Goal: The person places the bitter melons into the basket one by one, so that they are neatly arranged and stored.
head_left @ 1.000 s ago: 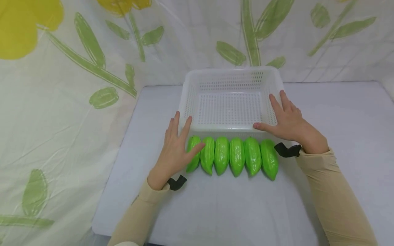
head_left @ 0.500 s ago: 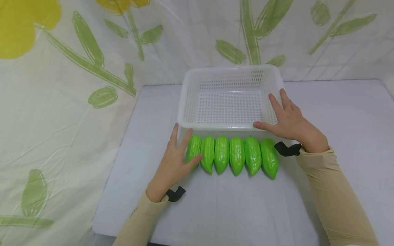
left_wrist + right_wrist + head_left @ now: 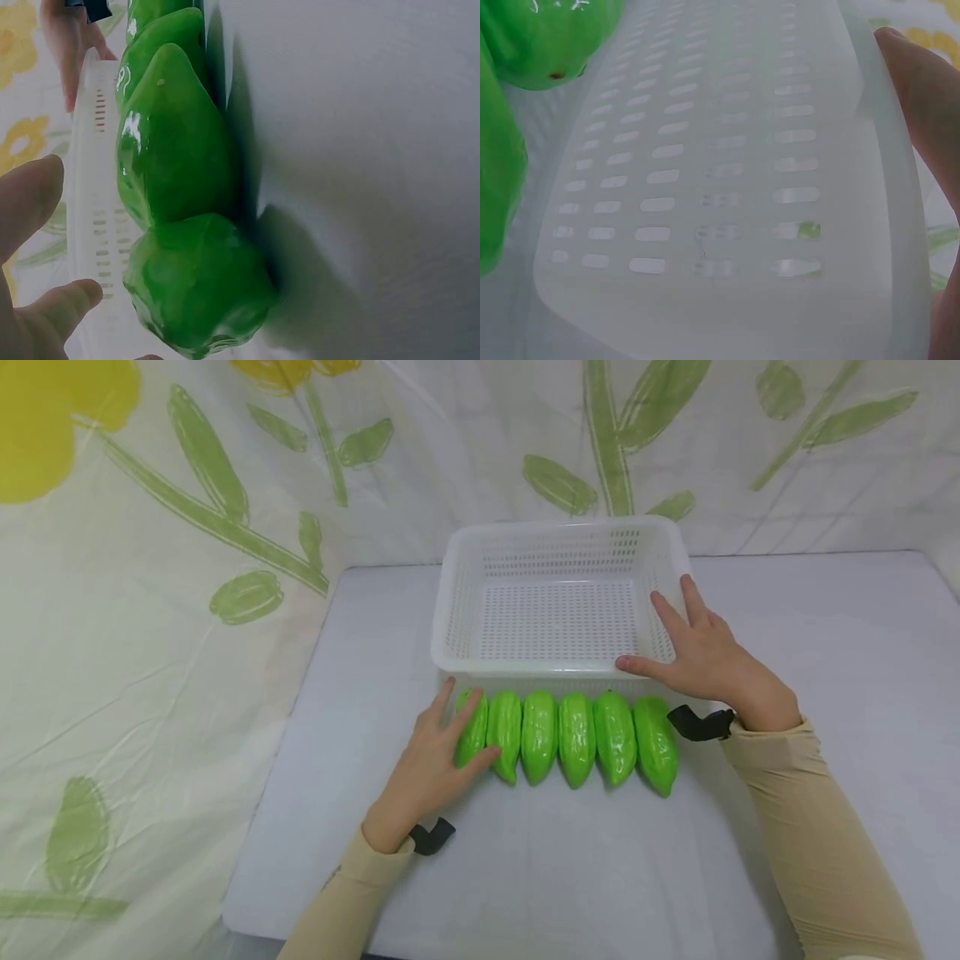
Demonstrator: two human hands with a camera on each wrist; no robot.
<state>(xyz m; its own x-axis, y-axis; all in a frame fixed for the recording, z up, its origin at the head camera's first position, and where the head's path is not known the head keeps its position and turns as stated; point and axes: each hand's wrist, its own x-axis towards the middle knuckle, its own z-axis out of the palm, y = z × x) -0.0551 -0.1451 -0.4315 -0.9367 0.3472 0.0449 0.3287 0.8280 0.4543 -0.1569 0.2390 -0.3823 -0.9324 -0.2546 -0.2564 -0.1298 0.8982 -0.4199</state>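
Several glossy green, elongated fruits with pointed ends lie side by side in a row on the white table. My left hand (image 3: 427, 764), fingers spread, is over the leftmost fruit (image 3: 471, 745) and partly covers it. In the left wrist view, the thumb and a finger are apart from the nearest fruit (image 3: 199, 285). Behind the row stands a white slotted plastic basket (image 3: 525, 667) with nothing in it. My right hand (image 3: 701, 660) is at the basket's front right corner, thumb tip at the front rim and fingers extended over the right rim.
The table (image 3: 585, 877) has a white cover. A pale cloth (image 3: 450, 452) printed with yellow flowers and green leaves hangs behind the table and on its left. The rightmost fruit (image 3: 656, 747) lies near my right wrist's black strap (image 3: 701, 724).
My left hand has drawn back from the basket's front left corner toward me, down to the leftmost fruit. My right hand, the basket and the fruits have stayed in place.
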